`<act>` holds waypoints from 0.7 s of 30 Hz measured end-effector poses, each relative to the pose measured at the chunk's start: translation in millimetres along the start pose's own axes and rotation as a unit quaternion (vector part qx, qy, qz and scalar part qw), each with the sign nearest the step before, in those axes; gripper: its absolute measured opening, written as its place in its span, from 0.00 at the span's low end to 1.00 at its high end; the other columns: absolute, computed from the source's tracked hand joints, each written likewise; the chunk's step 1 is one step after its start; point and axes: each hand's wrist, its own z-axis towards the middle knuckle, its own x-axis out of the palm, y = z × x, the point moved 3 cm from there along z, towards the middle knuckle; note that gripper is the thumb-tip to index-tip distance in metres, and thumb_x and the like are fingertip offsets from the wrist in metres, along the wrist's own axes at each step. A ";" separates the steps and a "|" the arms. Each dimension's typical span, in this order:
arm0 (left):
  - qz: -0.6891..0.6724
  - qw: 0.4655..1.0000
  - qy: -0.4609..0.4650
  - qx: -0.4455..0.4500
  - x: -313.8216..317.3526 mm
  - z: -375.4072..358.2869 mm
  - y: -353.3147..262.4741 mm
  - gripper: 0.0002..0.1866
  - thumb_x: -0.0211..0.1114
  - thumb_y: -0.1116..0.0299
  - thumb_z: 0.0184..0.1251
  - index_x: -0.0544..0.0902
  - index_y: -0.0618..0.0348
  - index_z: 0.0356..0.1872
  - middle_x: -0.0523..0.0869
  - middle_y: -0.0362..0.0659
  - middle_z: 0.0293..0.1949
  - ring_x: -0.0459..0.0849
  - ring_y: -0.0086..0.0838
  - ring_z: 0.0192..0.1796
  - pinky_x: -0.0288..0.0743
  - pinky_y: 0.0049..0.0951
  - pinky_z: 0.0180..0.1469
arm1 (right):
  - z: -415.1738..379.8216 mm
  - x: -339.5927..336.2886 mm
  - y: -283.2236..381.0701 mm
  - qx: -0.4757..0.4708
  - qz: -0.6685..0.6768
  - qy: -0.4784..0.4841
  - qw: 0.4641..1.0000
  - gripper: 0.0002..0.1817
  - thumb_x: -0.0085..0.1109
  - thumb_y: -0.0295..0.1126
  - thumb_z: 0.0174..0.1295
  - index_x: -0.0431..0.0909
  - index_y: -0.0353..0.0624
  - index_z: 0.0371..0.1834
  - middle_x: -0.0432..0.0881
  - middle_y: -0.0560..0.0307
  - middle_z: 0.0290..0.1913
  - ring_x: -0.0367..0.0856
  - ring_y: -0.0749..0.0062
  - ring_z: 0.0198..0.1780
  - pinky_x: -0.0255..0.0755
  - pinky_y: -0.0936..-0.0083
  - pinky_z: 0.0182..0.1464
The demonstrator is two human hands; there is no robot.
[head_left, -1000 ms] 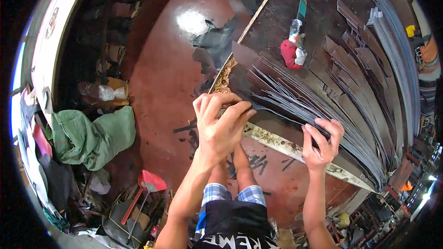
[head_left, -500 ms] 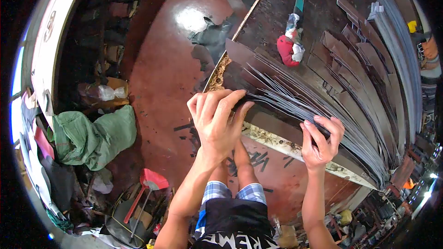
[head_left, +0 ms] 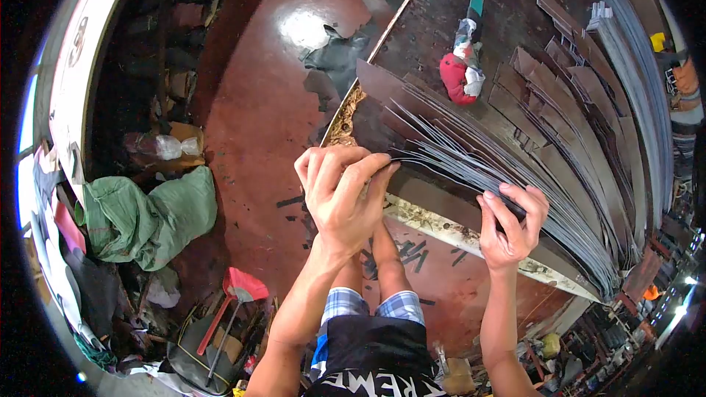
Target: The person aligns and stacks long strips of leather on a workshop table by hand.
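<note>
My left hand (head_left: 342, 195) is closed, thumb against fingertips, on the left end of one or more thin dark strips. The strips belong to a fanned stack (head_left: 452, 165) with grey edges, lying along the near side of the dark work table (head_left: 426, 29). My right hand (head_left: 515, 228) curls its fingers and thumb around the near edge of that stack, farther right. A knife (head_left: 463, 66) with a cloth-wrapped handle, red at its end, lies behind the stack with its blade pointing away.
More dark strips (head_left: 573, 117) and a grey bundle (head_left: 632, 81) fill the table's right side. Black scraps (head_left: 338, 51) lie on the red floor (head_left: 257, 125). A green sack (head_left: 151, 217) and a red dustpan (head_left: 246, 284) are at lower left.
My left hand has shifted slightly left, and the thumb and fingertips have come together on the strip end, which now stands a little apart from the stack. My right hand stays in place.
</note>
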 end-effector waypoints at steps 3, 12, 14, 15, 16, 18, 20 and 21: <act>-0.024 0.999 0.018 0.018 -3.5 0.2 2.3 0.15 0.81 0.77 0.45 0.88 0.54 0.36 0.87 0.39 0.37 0.83 0.36 0.42 0.71 0.38 0.52 | 0.0 -0.6 0.4 0.001 -0.001 0.001 1.000 0.18 0.82 0.24 0.47 0.92 0.53 0.42 0.85 0.60 0.50 0.80 0.64 0.51 0.73 0.55 0.57; -0.054 0.989 0.101 0.092 -13.2 1.7 14.8 0.14 0.78 0.78 0.48 0.87 0.52 0.37 0.91 0.36 0.40 0.84 0.33 0.44 0.70 0.39 0.55 | 1.1 -0.2 1.4 0.003 -0.003 -0.001 1.000 0.18 0.83 0.23 0.46 0.91 0.51 0.41 0.85 0.60 0.50 0.81 0.64 0.51 0.73 0.56 0.57; -0.050 0.990 0.095 0.088 -10.7 1.6 13.1 0.14 0.78 0.79 0.49 0.87 0.52 0.37 0.92 0.36 0.40 0.84 0.33 0.44 0.70 0.39 0.55 | 1.5 0.1 1.8 0.002 -0.006 -0.002 1.000 0.18 0.83 0.24 0.46 0.91 0.51 0.41 0.85 0.60 0.50 0.81 0.64 0.51 0.73 0.56 0.57; -0.042 0.993 0.086 0.073 -9.5 2.6 11.4 0.14 0.78 0.78 0.49 0.87 0.52 0.37 0.91 0.36 0.40 0.84 0.33 0.44 0.70 0.39 0.55 | 1.7 0.2 1.9 0.001 -0.008 -0.004 1.000 0.18 0.83 0.24 0.46 0.91 0.51 0.41 0.85 0.60 0.50 0.80 0.64 0.51 0.73 0.56 0.57; -0.033 0.995 0.076 0.058 -8.5 3.6 9.9 0.14 0.79 0.77 0.49 0.87 0.52 0.37 0.91 0.36 0.40 0.83 0.33 0.44 0.69 0.38 0.55 | 1.2 0.3 1.6 0.001 -0.008 -0.004 1.000 0.18 0.83 0.24 0.46 0.91 0.51 0.41 0.85 0.60 0.50 0.80 0.64 0.51 0.73 0.56 0.57; -0.034 0.996 0.065 0.044 -6.0 5.1 6.6 0.14 0.79 0.77 0.49 0.87 0.52 0.37 0.90 0.36 0.40 0.84 0.33 0.44 0.69 0.38 0.54 | -0.2 0.3 0.2 0.002 -0.008 -0.002 1.000 0.18 0.83 0.24 0.46 0.91 0.51 0.41 0.85 0.60 0.50 0.80 0.64 0.51 0.73 0.56 0.58; -0.035 0.997 0.054 0.031 -3.6 5.2 5.6 0.14 0.80 0.76 0.49 0.87 0.52 0.37 0.89 0.37 0.40 0.84 0.34 0.44 0.69 0.37 0.54 | 0.3 0.3 0.4 0.000 -0.008 -0.003 1.000 0.18 0.83 0.24 0.46 0.91 0.51 0.41 0.85 0.60 0.50 0.80 0.65 0.51 0.73 0.56 0.58; -0.027 0.998 0.050 0.024 -2.0 4.6 6.1 0.15 0.80 0.76 0.47 0.87 0.49 0.37 0.88 0.34 0.40 0.83 0.32 0.44 0.67 0.37 0.53 | 0.4 0.2 0.7 -0.002 -0.009 -0.004 1.000 0.18 0.83 0.24 0.46 0.91 0.51 0.41 0.85 0.60 0.50 0.80 0.65 0.51 0.73 0.56 0.58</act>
